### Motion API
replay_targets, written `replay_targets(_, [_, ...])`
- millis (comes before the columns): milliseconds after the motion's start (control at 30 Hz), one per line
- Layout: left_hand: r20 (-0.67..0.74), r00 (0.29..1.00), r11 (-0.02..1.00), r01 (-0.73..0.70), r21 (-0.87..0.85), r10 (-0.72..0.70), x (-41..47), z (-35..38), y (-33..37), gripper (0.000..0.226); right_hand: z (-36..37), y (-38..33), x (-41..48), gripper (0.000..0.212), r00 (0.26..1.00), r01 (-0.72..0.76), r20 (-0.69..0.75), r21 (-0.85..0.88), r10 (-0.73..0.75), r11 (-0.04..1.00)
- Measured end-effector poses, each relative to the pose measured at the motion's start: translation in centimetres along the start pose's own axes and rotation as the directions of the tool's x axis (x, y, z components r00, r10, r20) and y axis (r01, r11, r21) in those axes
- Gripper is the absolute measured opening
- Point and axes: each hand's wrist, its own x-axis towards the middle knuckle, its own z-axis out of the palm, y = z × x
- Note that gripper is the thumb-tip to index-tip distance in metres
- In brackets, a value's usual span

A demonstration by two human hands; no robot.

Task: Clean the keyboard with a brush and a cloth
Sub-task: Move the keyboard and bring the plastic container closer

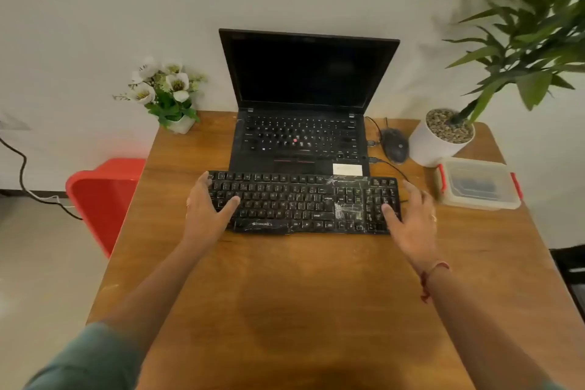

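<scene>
A black keyboard (300, 203) with whitish dust smears on its right part lies across the wooden table (285, 294), in front of the laptop. My left hand (205, 209) grips its left end, thumb on the keys and fingers around the edge. My right hand (411, 218) is at its right end, thumb on the keys near the number pad, fingers spread past the edge. No brush or cloth shows in view.
An open black laptop (304, 111) stands behind the keyboard, with a mouse (395, 145) and cables to its right. A white potted plant (443, 136) and a clear lidded box (478, 184) sit at right, a flower pot (171, 95) at back left, a red bin (104, 196) beside the table.
</scene>
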Motion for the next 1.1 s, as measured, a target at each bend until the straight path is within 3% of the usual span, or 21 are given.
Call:
replay_targets(100, [-0.056, 0.992, 0.988, 0.107, -0.111, -0.113, 1.0, 0.2, -0.8, 0.076, 0.3, 1.2, 1.1, 0.058, 0.994, -0.104, 0.036, 0.061, 0.102, 0.993])
replay_targets(267, [-0.177, 0.964, 0.971, 0.172, -0.164, -0.201, 2.1, 0.7, -1.6, 0.053, 2.7, 3.9, 3.0, 0.073, 0.991, -0.133, 0.056, 0.191, 0.124, 0.972])
replay_targets(400, [-0.218, 0.950, 0.940, 0.149, -0.308, -0.222, 3.0, 1.4, -3.2, 0.045, 3.9, 4.9, 4.0, 0.051, 0.990, -0.128, -0.019, 0.265, 0.138, 0.956])
replay_targets(500, [-0.222, 0.952, 0.911, 0.107, -0.397, -0.208, 3.2, 2.1, -4.7, 0.056, 4.7, 5.6, 4.1, 0.051, 0.993, -0.070, -0.070, 0.331, 0.098, 0.941])
replay_targets(600, [-0.200, 0.951, 0.816, 0.083, -0.573, -0.238, 2.6, 2.8, -4.7, 0.054, 5.4, 6.0, 4.4, 0.039, 0.991, -0.080, -0.060, 0.435, 0.117, 0.897])
replay_targets(800, [-0.273, 0.920, 0.737, 0.025, -0.676, -0.282, 2.8, 4.1, -5.2, 0.045, 7.1, 8.3, 4.8, 0.067, 0.991, 0.023, -0.128, 0.373, 0.026, 0.928])
replay_targets(1000, [-0.234, 0.934, 0.739, 0.046, -0.672, -0.271, 2.7, 4.3, -5.1, 0.055, 7.3, 8.3, 5.0, 0.036, 0.989, 0.096, -0.142, 0.344, -0.050, 0.934])
replay_targets(1100, [-0.241, 0.932, 0.737, 0.042, -0.674, -0.272, 2.3, 4.1, -5.1, 0.053, 7.7, 8.8, 5.3, 0.059, 0.982, 0.129, -0.171, 0.312, -0.077, 0.941])
